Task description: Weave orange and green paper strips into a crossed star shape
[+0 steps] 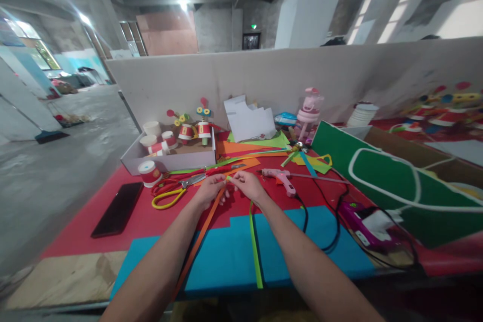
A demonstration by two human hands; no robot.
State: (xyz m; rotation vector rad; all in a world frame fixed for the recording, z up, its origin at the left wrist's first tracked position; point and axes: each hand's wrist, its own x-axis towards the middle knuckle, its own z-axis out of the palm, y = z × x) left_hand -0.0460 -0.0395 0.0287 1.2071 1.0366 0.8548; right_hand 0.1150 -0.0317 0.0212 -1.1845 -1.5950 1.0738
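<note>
Both hands meet over the red table, fingertips pinched close together. My left hand (212,189) is closed on an orange paper strip (202,236), which trails down toward the front edge. My right hand (247,184) pinches a green paper strip (254,246) whose tail hangs below the palm over the blue sheet (309,234). A small green end shows between the fingertips where the strips come together; whether they are joined I cannot tell. Just right of my right hand lies a pink glue gun (279,177). Yellow-handled scissors (169,198) rest left of my left hand.
A black phone (117,210) lies at left, near a paper cup (149,173). Behind is a box (169,162) with cups and figures. A purple power strip (372,226) with cables and a green board (362,176) stand at right. White paper (249,119) lies at the back.
</note>
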